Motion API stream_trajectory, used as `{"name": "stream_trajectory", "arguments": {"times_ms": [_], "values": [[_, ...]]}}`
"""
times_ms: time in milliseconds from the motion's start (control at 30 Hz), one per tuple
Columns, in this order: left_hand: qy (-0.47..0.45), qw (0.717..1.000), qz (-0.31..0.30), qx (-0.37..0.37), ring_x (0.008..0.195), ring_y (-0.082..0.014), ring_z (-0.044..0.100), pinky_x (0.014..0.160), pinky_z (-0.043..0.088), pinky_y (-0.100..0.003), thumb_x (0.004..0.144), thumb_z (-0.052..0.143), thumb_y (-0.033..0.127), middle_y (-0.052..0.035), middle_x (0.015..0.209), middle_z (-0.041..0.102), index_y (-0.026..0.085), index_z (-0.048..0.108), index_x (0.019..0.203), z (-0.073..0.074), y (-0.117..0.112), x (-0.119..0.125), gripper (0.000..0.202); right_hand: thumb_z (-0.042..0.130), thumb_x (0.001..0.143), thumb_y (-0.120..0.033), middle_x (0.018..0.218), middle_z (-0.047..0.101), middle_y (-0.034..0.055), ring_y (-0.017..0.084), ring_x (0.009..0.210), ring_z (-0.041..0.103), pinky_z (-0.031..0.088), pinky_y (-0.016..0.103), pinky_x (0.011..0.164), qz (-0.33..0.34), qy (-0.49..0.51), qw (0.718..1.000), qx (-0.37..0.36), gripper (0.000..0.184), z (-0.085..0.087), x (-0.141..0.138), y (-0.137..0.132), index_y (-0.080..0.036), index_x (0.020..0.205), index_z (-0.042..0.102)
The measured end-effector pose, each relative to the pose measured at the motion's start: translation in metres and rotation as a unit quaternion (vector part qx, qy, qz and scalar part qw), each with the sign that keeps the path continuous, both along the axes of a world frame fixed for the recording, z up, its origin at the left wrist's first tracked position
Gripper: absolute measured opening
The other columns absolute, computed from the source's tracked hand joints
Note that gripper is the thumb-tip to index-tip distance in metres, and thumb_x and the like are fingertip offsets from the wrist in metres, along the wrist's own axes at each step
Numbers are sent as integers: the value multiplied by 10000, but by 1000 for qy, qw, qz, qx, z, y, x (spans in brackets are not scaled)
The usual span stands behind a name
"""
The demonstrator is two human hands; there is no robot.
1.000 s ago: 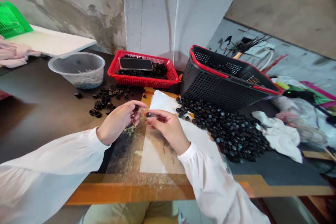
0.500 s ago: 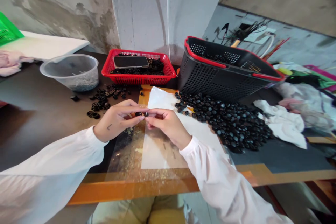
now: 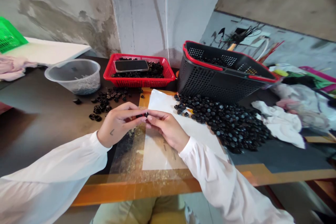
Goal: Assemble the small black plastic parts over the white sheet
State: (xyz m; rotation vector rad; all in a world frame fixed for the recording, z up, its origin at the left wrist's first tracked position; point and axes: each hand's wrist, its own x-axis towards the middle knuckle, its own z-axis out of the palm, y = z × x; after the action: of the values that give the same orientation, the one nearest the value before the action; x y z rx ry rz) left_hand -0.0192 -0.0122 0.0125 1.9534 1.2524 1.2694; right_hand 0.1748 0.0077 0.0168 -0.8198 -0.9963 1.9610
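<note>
My left hand [image 3: 119, 123] and my right hand [image 3: 166, 127] meet over the table's middle, fingertips pinched together on small black round parts [image 3: 143, 114]. Each hand grips one piece and the two pieces touch between the fingertips. A big heap of the same black round parts [image 3: 228, 124] lies to the right of my hands. A smaller scatter of black rings [image 3: 107, 98] lies to the left, beyond my left hand. A clear plastic sheet [image 3: 162, 136] lies under my hands.
A red tray [image 3: 168, 74] at the back holds black parts and a phone [image 3: 131, 65]. A black basket with a red rim [image 3: 223, 75] stands at the back right. A clear tub [image 3: 75, 76] sits back left. White rags [image 3: 279, 122] lie at the right.
My hands have come together: the two black pieces, held apart a second ago, now touch between the fingertips. The view has shifted slightly.
</note>
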Motion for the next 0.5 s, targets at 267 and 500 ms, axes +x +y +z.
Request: {"name": "stream_trajectory", "arguments": {"times_ms": [267,500], "values": [[-234,962,34,-133,647,-152,695,531,577,-224,755,844,372,-79,885,771,163,748,1028,-5,4,0,358,885,661,-311,887,772,-13,129,824,737,598,252,789,-70,-4,997,39,315,6,2,4,-225,925,735],[-179,982,38,-56,590,-103,630,552,559,-203,797,819,338,-40,799,732,197,807,1001,-6,4,-5,248,799,759,-327,898,771,33,165,811,733,600,316,805,-66,-150,963,214,225,5,-2,-7,-206,935,728]]}}
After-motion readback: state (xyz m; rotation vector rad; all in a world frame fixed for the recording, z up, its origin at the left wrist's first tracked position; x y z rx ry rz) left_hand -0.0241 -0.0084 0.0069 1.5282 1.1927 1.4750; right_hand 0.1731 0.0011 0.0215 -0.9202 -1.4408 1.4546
